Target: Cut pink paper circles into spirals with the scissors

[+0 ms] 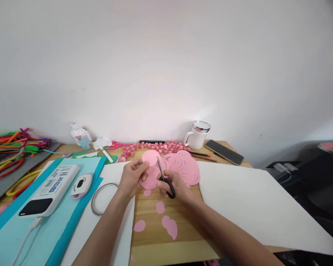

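My left hand (pixel 132 176) pinches a pink paper circle (pixel 150 157) and holds it up over the wooden table (pixel 150 240). My right hand (pixel 173 186) grips black-handled scissors (pixel 164 178) whose blades reach up to the circle's right edge. A pile of cut pink paper circles (pixel 184 166) lies just behind the hands. Small pink paper offcuts (pixel 169 224) lie on the wood below my wrists.
White sheets (pixel 246 199) lie right and left. On blue paper (pixel 22 236) sit a power bank (pixel 48 191) and a small white device (pixel 81 185). Rolled pink paper pieces (pixel 155 147), a white mug (pixel 197 135), a phone (pixel 224 152), a glue bottle (pixel 80 136) and coloured strips (pixel 11 151) line the back.
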Demonstrator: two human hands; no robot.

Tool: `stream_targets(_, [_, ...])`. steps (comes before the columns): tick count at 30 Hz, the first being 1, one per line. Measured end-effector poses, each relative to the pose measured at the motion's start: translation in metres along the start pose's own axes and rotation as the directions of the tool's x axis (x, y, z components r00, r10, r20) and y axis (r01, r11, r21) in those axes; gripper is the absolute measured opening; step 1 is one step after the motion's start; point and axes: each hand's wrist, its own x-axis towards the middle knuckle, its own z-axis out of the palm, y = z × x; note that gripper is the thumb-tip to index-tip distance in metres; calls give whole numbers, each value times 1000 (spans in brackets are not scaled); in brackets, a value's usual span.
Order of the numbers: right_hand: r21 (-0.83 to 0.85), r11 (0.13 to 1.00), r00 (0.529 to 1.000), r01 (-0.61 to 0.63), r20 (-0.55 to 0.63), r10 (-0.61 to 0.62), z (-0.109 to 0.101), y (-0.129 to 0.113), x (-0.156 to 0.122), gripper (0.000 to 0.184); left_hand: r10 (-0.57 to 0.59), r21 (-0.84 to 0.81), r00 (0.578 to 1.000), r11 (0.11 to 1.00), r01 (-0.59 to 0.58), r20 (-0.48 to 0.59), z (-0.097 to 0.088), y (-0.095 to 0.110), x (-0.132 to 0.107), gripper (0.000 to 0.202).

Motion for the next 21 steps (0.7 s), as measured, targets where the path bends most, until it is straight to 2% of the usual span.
stream_targets(3, [1, 1000, 1000, 10, 6, -10, 2, 2, -1, 33, 6, -37, 1000, 999, -7, -14, 1, 0, 0, 27])
stream_targets(11, [-26, 1000, 999, -1, 45, 2, 2, 7, -1, 35, 6, 69, 1000, 998, -7, 11, 1, -4, -1, 26])
stream_targets(17, [56, 994, 994, 98, 44, -100, 1, 2, 1, 41, -31, 138, 997, 990, 21, 71, 0, -8, -1, 28])
stream_targets(21, [66, 994, 995, 90, 39, -93, 0, 4, 2, 40, -42, 143, 996, 989, 31, 80, 0, -9, 0, 27])
